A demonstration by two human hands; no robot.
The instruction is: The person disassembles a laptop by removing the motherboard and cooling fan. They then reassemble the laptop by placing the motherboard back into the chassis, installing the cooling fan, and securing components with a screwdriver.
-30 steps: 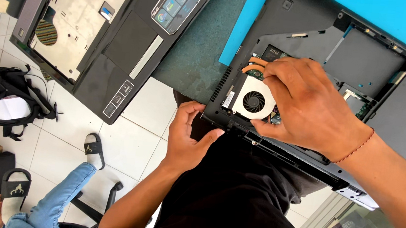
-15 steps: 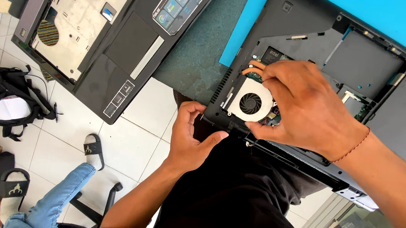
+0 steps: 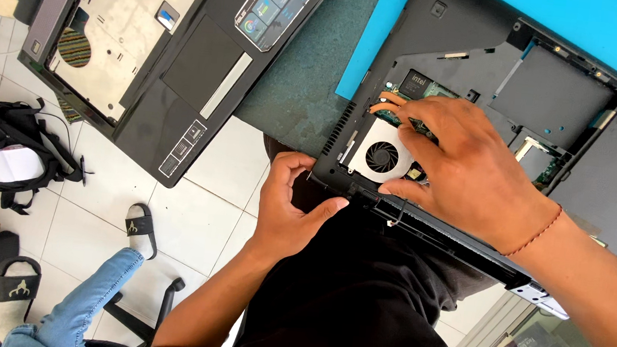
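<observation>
White floor tiles show below the green worktop (image 3: 293, 96). Right hand (image 3: 467, 174) pinches the round white cooling fan (image 3: 382, 156) inside the opened black laptop base (image 3: 588, 170); left hand (image 3: 290, 209), fingers curled, steadies its edge.

1 head-worn view, looks steeply down from close above; worktop (image 3: 293, 96) edge fills upper frame, tiled floor (image 3: 199, 208) below left.

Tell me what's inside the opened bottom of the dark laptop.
Inside the dark laptop: a white cooling fan and green circuit board. The right hand covers whatever lies beneath it.
</observation>
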